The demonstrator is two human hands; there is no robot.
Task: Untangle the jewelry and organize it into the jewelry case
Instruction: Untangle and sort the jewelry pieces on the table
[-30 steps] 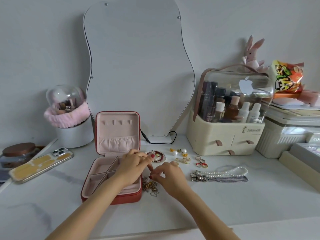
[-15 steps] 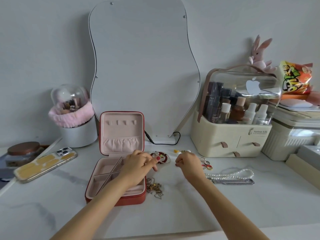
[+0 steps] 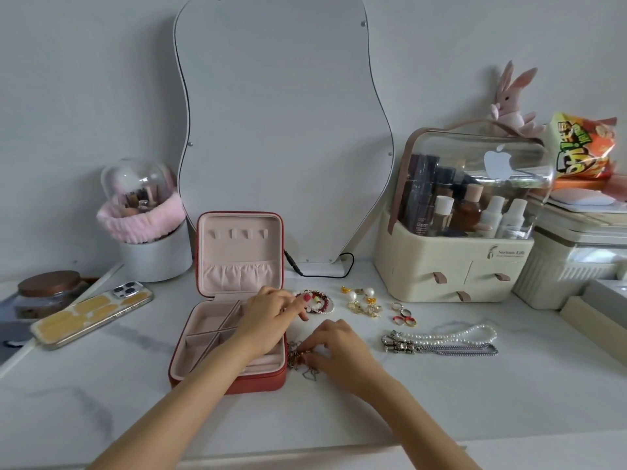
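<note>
A red jewelry case (image 3: 210, 337) with pink lining stands open on the white table, its compartments showing nothing inside. My left hand (image 3: 268, 317) hovers over its right edge, fingers loosely spread, beside a pile of beaded bracelets (image 3: 319, 301). My right hand (image 3: 336, 347) rests just right of the case with its fingertips pinching a tangle of thin chains (image 3: 302, 362). Further right lie pearl and gold earrings (image 3: 361, 300), several rings (image 3: 403, 315), a pearl necklace (image 3: 468, 334) and a silver chain with a charm (image 3: 441, 349).
A wavy mirror (image 3: 281, 130) stands behind the case, its cable (image 3: 322, 269) on the table. A phone (image 3: 91, 313) and a jar (image 3: 47, 290) lie at the left, a brush holder (image 3: 149, 225) behind. A cosmetics organizer (image 3: 458, 262) and boxes crowd the right.
My right hand has come back from the earrings at the rear to the tangled chains beside the case. My left hand stays over the case's right edge.
</note>
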